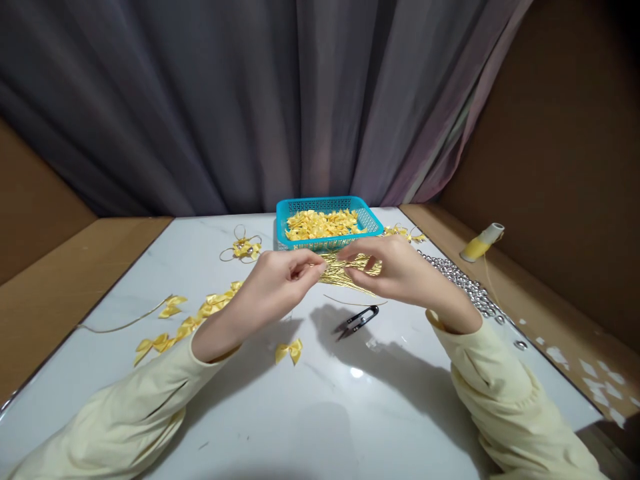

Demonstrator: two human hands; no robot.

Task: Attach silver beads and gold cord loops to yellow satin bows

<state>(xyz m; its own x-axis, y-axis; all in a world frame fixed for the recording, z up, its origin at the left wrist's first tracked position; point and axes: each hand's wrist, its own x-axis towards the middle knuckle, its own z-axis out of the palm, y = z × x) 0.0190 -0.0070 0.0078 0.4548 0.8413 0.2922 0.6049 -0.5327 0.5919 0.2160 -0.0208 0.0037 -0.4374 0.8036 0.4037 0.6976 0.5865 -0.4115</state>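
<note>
Both hands pinch gold wires point(345, 270) just before the blue basket point(327, 207) — left hand point(277, 280), right hand point(395, 267). The bundle spans between their fingertips — black snips point(359, 320) lie nearer the person.

Bright light fr. above; glare on table point(320, 413); soft shadows; edges warped.

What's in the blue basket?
The blue basket holds a heap of small yellow bows. They cover its floor, so anything underneath the heap can't be seen.
</note>
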